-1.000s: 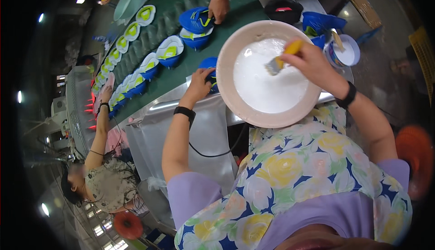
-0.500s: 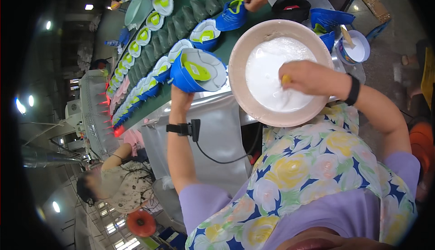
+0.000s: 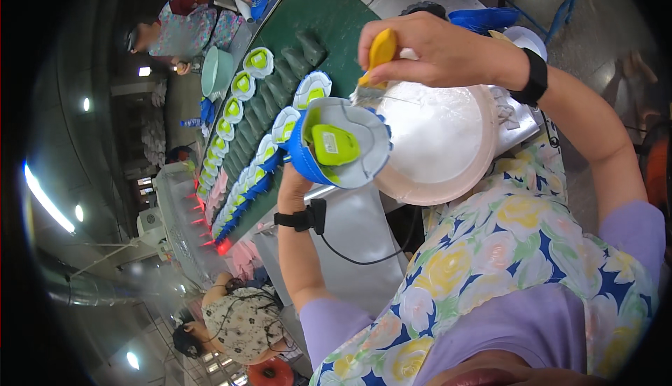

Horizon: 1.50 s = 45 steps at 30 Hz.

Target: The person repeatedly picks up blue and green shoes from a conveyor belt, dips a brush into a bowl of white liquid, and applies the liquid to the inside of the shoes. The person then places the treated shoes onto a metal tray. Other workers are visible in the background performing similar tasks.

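My left hand (image 3: 295, 181) grips a blue shoe upper (image 3: 302, 153) from beneath, its pale grey underside turned up with a yellow-green piece in the middle. In my right hand (image 3: 448, 48) is a brush with a yellow handle (image 3: 382, 47). Its white-coated bristles (image 3: 367, 95) are at the upper's far edge; whether they touch it I cannot tell. Behind and to the right of the upper stands a pale pink basin (image 3: 427, 195) holding white liquid (image 3: 444, 134). My right forearm passes above the basin's far side and hides part of it.
A green conveyor belt (image 3: 329, 11) carries rows of blue uppers (image 3: 259, 61) and dark shoe lasts (image 3: 310, 47). Another blue upper (image 3: 483, 20) and a white tub (image 3: 526, 39) lie beyond my right wrist. One co-worker (image 3: 196, 25) is at far left, another (image 3: 241, 323) at lower left.
My right hand has lifted out of the white liquid with the brush and moved left to the upper. My left hand has brought the upper right, over the basin's edge. The view has shifted.
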Motion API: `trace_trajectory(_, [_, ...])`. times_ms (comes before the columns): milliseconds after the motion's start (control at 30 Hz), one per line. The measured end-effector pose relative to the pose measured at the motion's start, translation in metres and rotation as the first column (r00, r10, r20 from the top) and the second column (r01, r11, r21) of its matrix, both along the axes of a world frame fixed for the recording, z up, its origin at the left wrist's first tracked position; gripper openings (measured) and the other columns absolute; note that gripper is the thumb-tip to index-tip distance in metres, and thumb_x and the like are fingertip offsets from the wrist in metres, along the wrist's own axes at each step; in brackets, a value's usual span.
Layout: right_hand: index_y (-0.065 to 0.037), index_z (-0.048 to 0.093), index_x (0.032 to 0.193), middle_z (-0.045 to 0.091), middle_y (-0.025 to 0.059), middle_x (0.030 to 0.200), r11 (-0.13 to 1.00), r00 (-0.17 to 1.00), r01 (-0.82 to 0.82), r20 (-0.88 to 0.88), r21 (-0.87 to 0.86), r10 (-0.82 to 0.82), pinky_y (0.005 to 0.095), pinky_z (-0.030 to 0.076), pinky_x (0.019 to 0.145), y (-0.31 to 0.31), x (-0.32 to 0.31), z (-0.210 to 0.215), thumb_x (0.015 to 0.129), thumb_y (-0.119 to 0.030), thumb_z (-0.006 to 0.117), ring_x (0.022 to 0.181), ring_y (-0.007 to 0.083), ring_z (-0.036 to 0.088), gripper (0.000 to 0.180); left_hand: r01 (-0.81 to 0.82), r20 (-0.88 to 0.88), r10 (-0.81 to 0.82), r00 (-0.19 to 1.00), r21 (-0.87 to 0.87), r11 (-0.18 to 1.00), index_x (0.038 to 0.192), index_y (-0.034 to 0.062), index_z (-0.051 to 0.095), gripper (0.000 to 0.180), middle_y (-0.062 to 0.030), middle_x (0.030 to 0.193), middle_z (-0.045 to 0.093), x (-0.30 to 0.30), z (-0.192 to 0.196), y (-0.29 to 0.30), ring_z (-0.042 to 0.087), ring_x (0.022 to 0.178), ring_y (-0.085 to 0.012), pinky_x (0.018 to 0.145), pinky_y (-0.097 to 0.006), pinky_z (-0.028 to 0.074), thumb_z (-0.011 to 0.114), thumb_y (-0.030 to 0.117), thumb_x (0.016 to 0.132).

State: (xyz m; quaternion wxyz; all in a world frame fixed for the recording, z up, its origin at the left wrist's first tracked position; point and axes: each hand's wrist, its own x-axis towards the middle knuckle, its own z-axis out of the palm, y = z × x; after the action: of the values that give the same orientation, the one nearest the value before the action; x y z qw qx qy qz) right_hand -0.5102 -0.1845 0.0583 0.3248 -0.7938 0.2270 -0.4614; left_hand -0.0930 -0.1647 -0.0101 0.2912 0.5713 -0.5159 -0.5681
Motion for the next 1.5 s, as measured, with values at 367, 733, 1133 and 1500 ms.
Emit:
trace_trajectory(367, [0.001,0.059,0.085,0.064,0.0168,0.07,0.903,0.908,0.409,0.034,0.129,-0.417,0.0325,0.049,0.056,0.01,-0.005,-0.037,0.086,-0.029,0.075,0.061,0.0268,0.064,0.034,-0.043,-0.612,-0.003,0.791,-0.059,0.997,0.138,0.0111,0.049,0.044,-0.0094,0.132,0.06,-0.099,0.003,0.018,0.058,0.122,-0.0247,0.105,-0.043,0.048,0.043,0.039,0.105])
trace_trajectory(733, [0.006,0.063,0.09,0.07,0.0152,0.074,0.716,0.909,0.237,0.111,0.657,-0.403,0.0251,0.053,0.054,0.039,0.017,-0.058,0.089,-0.033,0.071,0.06,0.0159,0.068,0.04,-0.004,0.269,0.373,0.888,-0.806,0.592,0.138,-0.0014,0.045,0.053,-0.0149,0.136,0.052,-0.081,-0.053,0.028,0.052,0.123,-0.0319,0.106,-0.046,0.038,0.065,0.017,0.092])
trace_trajectory(1133, [-0.005,0.063,0.1,0.068,0.0064,0.096,0.922,0.957,0.193,0.144,0.335,-0.252,0.0253,0.052,0.073,0.037,-0.013,-0.051,0.09,-0.016,0.073,0.084,0.0156,0.067,0.018,-0.112,-0.069,0.096,0.993,-0.301,0.947,0.138,0.0006,0.046,0.049,-0.0129,0.136,0.055,-0.09,-0.004,0.019,0.056,0.119,-0.0257,0.104,-0.04,0.043,0.064,0.012,0.094])
trace_trajectory(1500, [-0.005,0.058,0.096,0.064,0.0105,0.095,0.95,0.99,-0.046,0.114,-0.308,0.085,0.0392,0.053,0.073,0.025,0.015,-0.036,0.093,-0.025,0.067,0.086,0.0307,0.065,0.022,0.129,-0.727,0.152,0.67,0.315,0.94,0.139,0.0025,0.047,0.046,-0.0122,0.137,0.055,-0.134,-0.029,0.065,0.056,0.12,-0.0249,0.103,-0.04,0.045,0.058,0.02,0.097])
